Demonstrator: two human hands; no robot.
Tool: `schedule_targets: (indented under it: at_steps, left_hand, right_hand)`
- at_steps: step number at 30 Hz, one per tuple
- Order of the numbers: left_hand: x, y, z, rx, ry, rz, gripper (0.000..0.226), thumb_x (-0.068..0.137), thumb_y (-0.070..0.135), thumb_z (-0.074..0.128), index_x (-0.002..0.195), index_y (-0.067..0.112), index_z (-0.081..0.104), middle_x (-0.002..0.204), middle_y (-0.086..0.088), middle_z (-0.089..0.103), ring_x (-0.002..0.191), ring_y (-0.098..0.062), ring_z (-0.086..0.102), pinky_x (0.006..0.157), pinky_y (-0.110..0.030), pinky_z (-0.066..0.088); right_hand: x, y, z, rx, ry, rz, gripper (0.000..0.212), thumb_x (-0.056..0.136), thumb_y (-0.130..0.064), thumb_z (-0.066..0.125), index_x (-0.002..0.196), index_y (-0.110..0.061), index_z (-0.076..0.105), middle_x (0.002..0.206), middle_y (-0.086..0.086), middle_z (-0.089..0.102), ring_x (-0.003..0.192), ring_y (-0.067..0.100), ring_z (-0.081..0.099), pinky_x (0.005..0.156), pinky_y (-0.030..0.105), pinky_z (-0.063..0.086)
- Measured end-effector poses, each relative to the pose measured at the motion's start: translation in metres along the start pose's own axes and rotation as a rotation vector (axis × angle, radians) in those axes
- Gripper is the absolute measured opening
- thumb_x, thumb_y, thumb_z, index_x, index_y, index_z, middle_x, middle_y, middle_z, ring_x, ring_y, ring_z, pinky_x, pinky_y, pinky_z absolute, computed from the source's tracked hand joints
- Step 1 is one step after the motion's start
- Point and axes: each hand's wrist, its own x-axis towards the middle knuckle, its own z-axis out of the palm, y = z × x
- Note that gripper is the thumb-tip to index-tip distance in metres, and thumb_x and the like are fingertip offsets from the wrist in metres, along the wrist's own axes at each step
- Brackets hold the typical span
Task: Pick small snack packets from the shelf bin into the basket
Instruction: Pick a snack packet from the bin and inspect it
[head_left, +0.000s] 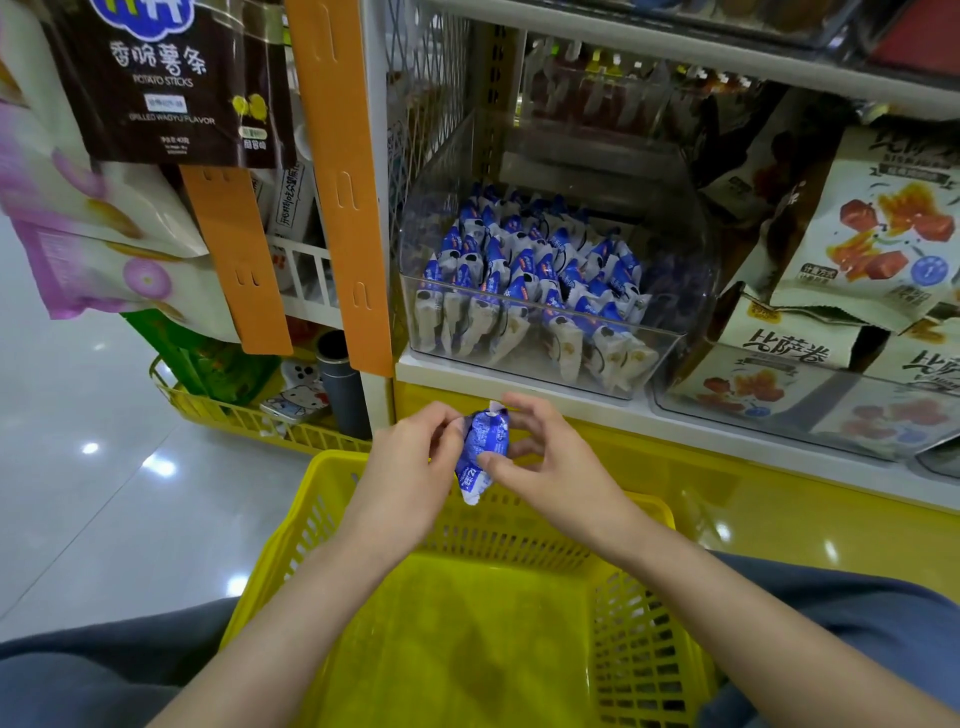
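Held packet: one small blue-and-white foil snack packet (480, 449) was upright between both hands, above the far rim of the basket and just below the shelf edge; its crimped lower end hung free.
Left hand: the left hand (410, 457) was closed on the packet's left side, its fingers curled and pinching the wrapper near the top.
Right hand: the right hand (540, 457) gripped the packet's right side, with the thumb pressed on the lower part and the index finger arched over the top corner; the other fingers were loosely bent behind it.
Basket: the yellow plastic lattice-walled basket (639, 649) sat under both forearms, between the person's legs in dark blue-grey trousers (857, 613).
Shelf bin: the clear plastic bin (680, 332) stood on the white shelf (467, 382), directly beyond the hands.
Bin contents: many matching blue-and-white packets (524, 280) stood packed in rows, filling the left and middle of the bin.
Right of bin: beige pouches printed with red-orange pieces (872, 249) were stacked in a neighbouring clear bin.
Left of shelf: orange hanging strips (343, 182) ran down the post, and a dark brown potato-sticks bag (171, 88) hung beside them.
Floor: glossy grey tiles (78, 467) showed light reflections.
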Motion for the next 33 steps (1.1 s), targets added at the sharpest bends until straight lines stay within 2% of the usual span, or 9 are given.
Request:
schedule_targets:
  at_steps: [4,6,9,11,15,19,23,28,33]
  left_hand:
    - [-0.003,0.008,0.003,-0.320,-0.119,-0.126,0.007,0.092,0.027,0.050,0.095,0.030,0.056,0.090,0.001,0.068,0.081,-0.014,0.064,0.074,-0.031,0.054]
    - [-0.006,0.009,0.005,-0.310,-0.146,-0.089,0.010,0.088,0.034,0.055,0.098,0.034,0.053,0.097,0.003,0.068,0.081,-0.013,0.065,0.075,-0.031,0.053]
    - [-0.004,0.009,0.004,-0.356,-0.093,-0.070,0.005,0.090,0.023,0.056,0.094,0.026,0.054,0.094,-0.002,0.069,0.081,-0.017,0.067,0.074,-0.040,0.055]
    - [-0.001,0.010,0.002,-0.427,-0.042,-0.123,0.007,0.094,0.018,0.051,0.090,0.021,0.056,0.085,-0.004,0.069,0.077,-0.018,0.068,0.069,-0.042,0.056]
    - [0.001,0.015,-0.003,-0.674,0.006,-0.264,0.018,0.097,0.018,0.044,0.089,0.018,0.060,0.073,0.005,0.070,0.063,-0.006,0.067,0.049,-0.023,0.053]
    - [0.002,0.017,-0.004,-0.876,-0.021,-0.386,0.020,0.097,0.023,0.045,0.096,0.018,0.064,0.083,-0.002,0.073,0.071,-0.010,0.068,0.054,-0.023,0.054]
    - [0.002,0.019,-0.003,-0.816,-0.116,-0.353,0.018,0.089,0.025,0.057,0.101,0.014,0.064,0.086,0.002,0.073,0.073,-0.004,0.066,0.059,-0.017,0.051]
    - [0.002,0.015,-0.004,-0.745,-0.080,-0.332,0.014,0.091,0.020,0.056,0.104,0.020,0.063,0.094,0.001,0.072,0.081,-0.005,0.066,0.073,-0.021,0.053]
    - [0.007,0.017,-0.011,-0.782,-0.060,-0.287,0.015,0.092,0.019,0.055,0.105,0.026,0.059,0.092,0.007,0.069,0.071,0.006,0.063,0.058,-0.010,0.047]
  right_hand:
    - [0.000,0.004,-0.002,-0.155,0.085,-0.100,0.068,0.077,-0.016,0.072,0.136,-0.017,0.036,0.111,-0.014,0.056,0.088,0.003,0.057,0.074,0.013,0.048]
    - [-0.002,0.006,-0.001,-0.250,0.098,-0.156,0.074,0.075,-0.021,0.072,0.138,-0.017,0.034,0.116,-0.010,0.058,0.097,0.004,0.056,0.079,0.009,0.043]
    - [-0.005,0.006,0.002,-0.297,0.121,-0.188,0.083,0.073,-0.028,0.075,0.141,-0.018,0.029,0.122,-0.007,0.057,0.109,0.009,0.052,0.089,0.012,0.036]
    - [-0.005,0.003,0.002,-0.254,0.126,-0.157,0.083,0.071,-0.032,0.077,0.140,-0.020,0.032,0.117,-0.012,0.056,0.108,0.006,0.052,0.092,0.017,0.039]
    - [-0.003,-0.004,-0.004,-0.142,0.071,-0.131,0.045,0.073,-0.025,0.076,0.115,-0.024,0.059,0.105,-0.014,0.066,0.091,-0.006,0.058,0.082,0.013,0.045]
    - [-0.002,-0.007,-0.007,0.116,0.065,-0.051,0.032,0.076,-0.010,0.073,0.105,-0.019,0.065,0.099,-0.004,0.071,0.083,0.006,0.066,0.070,0.024,0.055]
    - [-0.003,-0.007,-0.009,0.336,0.038,-0.019,0.030,0.082,0.004,0.062,0.097,-0.022,0.062,0.094,-0.007,0.069,0.072,0.002,0.066,0.064,0.017,0.055]
    - [-0.011,-0.014,-0.014,-0.057,-0.050,-0.142,0.035,0.089,-0.006,0.058,0.118,-0.025,0.058,0.113,-0.008,0.066,0.096,0.009,0.065,0.084,0.023,0.052]
    - [0.017,-0.041,-0.058,-0.256,0.260,-0.315,0.026,0.089,-0.019,0.057,0.114,-0.028,0.056,0.101,-0.021,0.060,0.094,-0.009,0.057,0.081,0.004,0.044]
